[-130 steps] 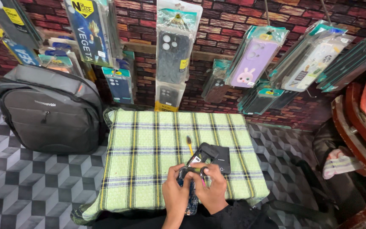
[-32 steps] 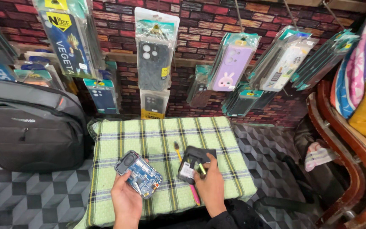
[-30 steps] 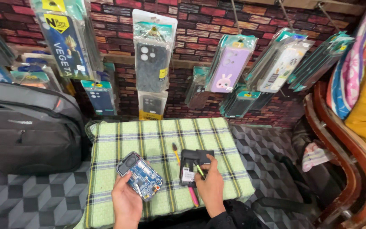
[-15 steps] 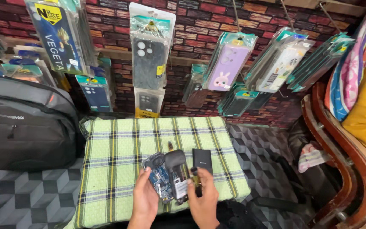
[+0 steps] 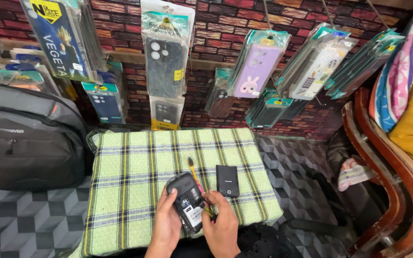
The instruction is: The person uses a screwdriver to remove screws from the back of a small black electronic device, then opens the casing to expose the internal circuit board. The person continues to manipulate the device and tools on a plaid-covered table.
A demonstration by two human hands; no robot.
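1. We hold a dark phone (image 5: 187,203), its back panel off, in both hands over the near edge of a green plaid cloth (image 5: 130,181) that covers a small table. The phone sits tilted, its top end pointing up and to the left.

2. Our left hand (image 5: 167,228) cradles the phone from its left side, fingers curled and clamped along that edge, thumb up near the top corner.

3. Our right hand (image 5: 222,229) presses in from the right, fingers drawn together against the phone's lower right edge. A thin yellow-handled tool (image 5: 194,172) lies on the cloth just behind the phone; whether the right fingers also pinch a tool we cannot tell (the knuckles hide that spot).

4. A small black rectangular piece (image 5: 227,180), possibly a battery or a cover, lies flat on the cloth just right of the phone, apart from both hands.

5. Around us: a grey backpack (image 5: 25,138) on the left, packaged phone cases (image 5: 166,52) hanging on the brick-pattern wall, and a wooden chair (image 5: 383,167) on the right.

6. What could go wrong, in our judgement: the phone is held in the air near the table's front edge, so a slipping grip would send it to the floor, not the cloth. Pressing hard on the open back could bend or scratch exposed parts. An elbow sweep could knock the black piece off the right side.
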